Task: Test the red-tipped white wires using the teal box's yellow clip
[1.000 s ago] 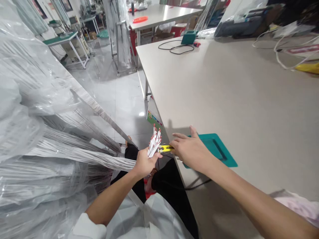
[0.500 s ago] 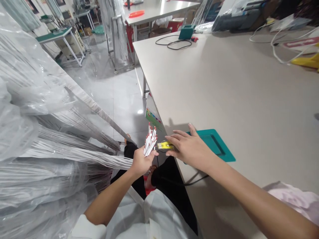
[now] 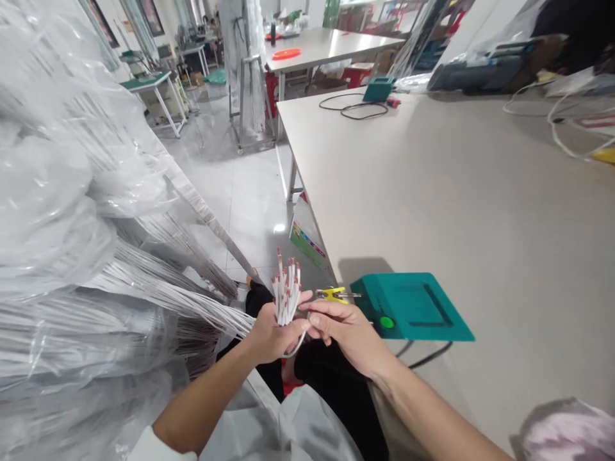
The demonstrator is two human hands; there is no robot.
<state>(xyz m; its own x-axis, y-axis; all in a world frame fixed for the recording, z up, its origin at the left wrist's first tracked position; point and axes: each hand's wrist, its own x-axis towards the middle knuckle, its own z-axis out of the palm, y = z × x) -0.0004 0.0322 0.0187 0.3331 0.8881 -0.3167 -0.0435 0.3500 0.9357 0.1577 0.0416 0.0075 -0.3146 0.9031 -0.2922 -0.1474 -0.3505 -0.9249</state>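
1. Your left hand [image 3: 266, 336] is closed around the white wires [image 3: 287, 301], beside the tabletop [image 3: 432, 192].
2. Your right hand [image 3: 353, 333] pinches one bent wire [image 3: 298, 346]; how many are finished, I cannot tell.

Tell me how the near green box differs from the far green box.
The near green box shows a round button; on the far green box none can be made out. The near green box has a yellow clip beside it, the far green box a small red piece. Both are blue-green, with black cable beside them.
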